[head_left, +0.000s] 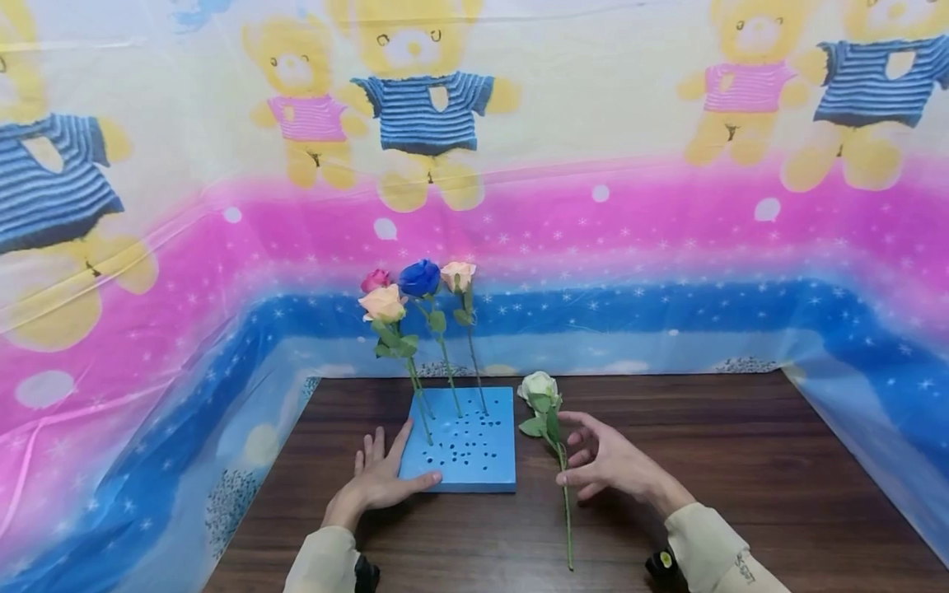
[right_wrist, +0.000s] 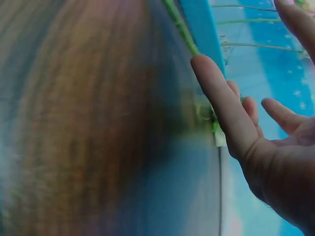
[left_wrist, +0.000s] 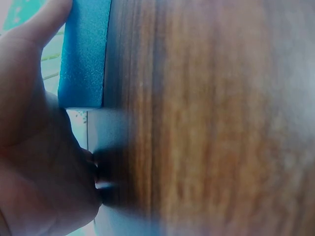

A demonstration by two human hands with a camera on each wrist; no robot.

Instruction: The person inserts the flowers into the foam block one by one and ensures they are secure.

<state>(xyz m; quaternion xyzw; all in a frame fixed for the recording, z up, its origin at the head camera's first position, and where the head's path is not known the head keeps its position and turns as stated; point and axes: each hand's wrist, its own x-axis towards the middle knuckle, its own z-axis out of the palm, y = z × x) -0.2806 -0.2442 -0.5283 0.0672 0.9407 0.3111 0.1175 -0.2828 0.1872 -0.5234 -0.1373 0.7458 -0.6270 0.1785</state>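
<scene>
My left hand rests against the left side of a blue foam block full of small holes, its fingers spread and its thumb at the front edge. Four artificial roses stand upright in the block: a blue rose, a dark pink rose and two peach ones, the front peach rose and the back peach rose. Right of the block lies a white rose on the table. Around its green stem hovers my right hand, fingers apart; I cannot tell whether the thumb touches the stem.
The dark wooden table ends at a hanging cloth printed with bears, which encloses the back and both sides. Dark wrist devices, such as the right wrist device, sit under both sleeves.
</scene>
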